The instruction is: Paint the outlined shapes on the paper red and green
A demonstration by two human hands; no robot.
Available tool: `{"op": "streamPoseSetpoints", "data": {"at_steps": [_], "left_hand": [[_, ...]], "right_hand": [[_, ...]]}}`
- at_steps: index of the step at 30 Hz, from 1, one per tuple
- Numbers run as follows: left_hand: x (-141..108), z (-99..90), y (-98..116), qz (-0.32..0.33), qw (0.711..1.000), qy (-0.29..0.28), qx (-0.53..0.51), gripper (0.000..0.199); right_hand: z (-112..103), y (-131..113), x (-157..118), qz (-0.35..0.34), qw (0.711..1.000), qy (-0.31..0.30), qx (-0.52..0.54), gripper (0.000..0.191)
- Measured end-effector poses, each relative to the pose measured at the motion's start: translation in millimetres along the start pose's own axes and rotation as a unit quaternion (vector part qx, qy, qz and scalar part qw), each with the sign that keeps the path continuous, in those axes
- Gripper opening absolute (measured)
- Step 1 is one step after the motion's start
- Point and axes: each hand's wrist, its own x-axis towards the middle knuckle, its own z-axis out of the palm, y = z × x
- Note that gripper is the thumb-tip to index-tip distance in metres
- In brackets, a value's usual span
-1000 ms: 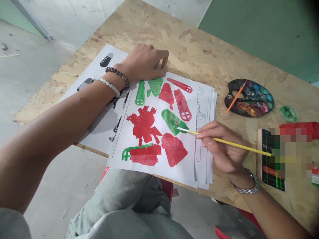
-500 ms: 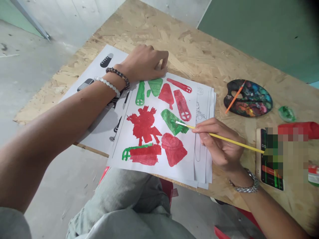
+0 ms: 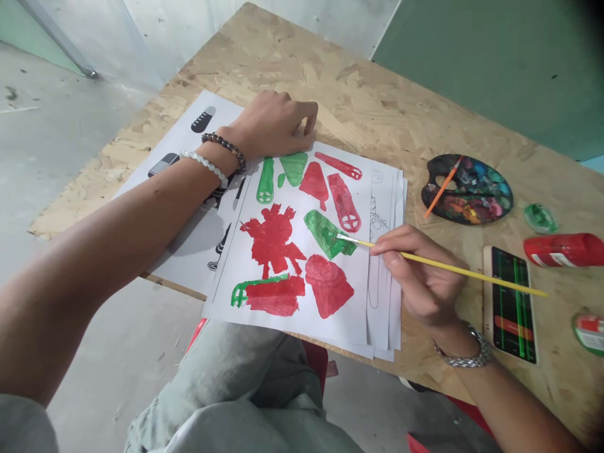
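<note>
My right hand [image 3: 419, 274] pinches a thin yellow paintbrush [image 3: 453, 269] near its bristle end. The pale bristles touch a green painted shape [image 3: 325, 233] on the white paper sheet [image 3: 221, 292]. Other shapes on this sheet are painted red or green, among them a large red jagged figure [image 3: 271, 236]. My left hand [image 3: 278, 124] rests across the sheet's upper edge, its fingers curled in and thumb against the forefinger, with nothing visible in it. More sheets with line drawings [image 3: 380, 220] lie under the painted one.
To the right lie a paint palette [image 3: 491, 204] with an orange brush [image 3: 441, 192] across it, a small green paint lid [image 3: 541, 218], a red paint bottle [image 3: 564, 250], a phone [image 3: 512, 302] and another container [image 3: 589, 332]. Sheets with printed shoes [image 3: 202, 119] lie under my left forearm.
The brush tip has shifted slightly right and down within the green shape, my right hand moving with it. My left hand stays in place on the paper.
</note>
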Motion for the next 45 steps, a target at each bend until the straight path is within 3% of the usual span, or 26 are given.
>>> {"op": "streamPoseSetpoints", "data": {"at_steps": [4, 10, 18, 24, 29, 35, 40, 45], "left_hand": [[-0.3, 0.0, 0.3, 0.007, 1.000, 0.000, 0.012, 0.026], [1.2, 1.4, -0.7, 0.004, 1.000, -0.001, 0.023, 0.026], [2.6, 1.5, -0.7, -0.004, 1.000, -0.008, 0.009, 0.028], [2.3, -0.6, 0.9, -0.013, 1.000, -0.015, 0.009, 0.033], [2.7, -0.8, 0.0, -0.006, 1.000, -0.014, 0.002, 0.031], [3.1, -0.6, -0.3, -0.008, 1.000, -0.023, 0.005, 0.033], [2.9, -0.7, 0.5, -0.018, 0.999, -0.030, 0.002, 0.034], [3.4, -0.1, -0.3, -0.014, 1.000, -0.027, 0.009, 0.034]], "right_hand": [[-2.7, 2.0, -4.4, 0.029, 0.999, 0.021, 0.018, 0.019], [-0.7, -0.5, -1.0, 0.009, 1.000, -0.018, 0.003, 0.024], [-1.9, 2.9, -6.2, 0.065, 0.996, 0.026, 0.047, 0.018], [-2.5, 1.0, -4.9, 0.037, 0.999, 0.002, 0.024, 0.018], [-4.1, 5.3, -8.9, 0.047, 0.997, 0.030, 0.047, 0.018], [-3.5, 5.2, -7.3, 0.031, 0.999, 0.008, 0.033, 0.017], [-3.0, 5.4, -7.0, 0.042, 0.997, 0.030, 0.065, 0.017], [-2.3, 2.8, -3.7, 0.043, 0.999, -0.001, 0.028, 0.018]]}}
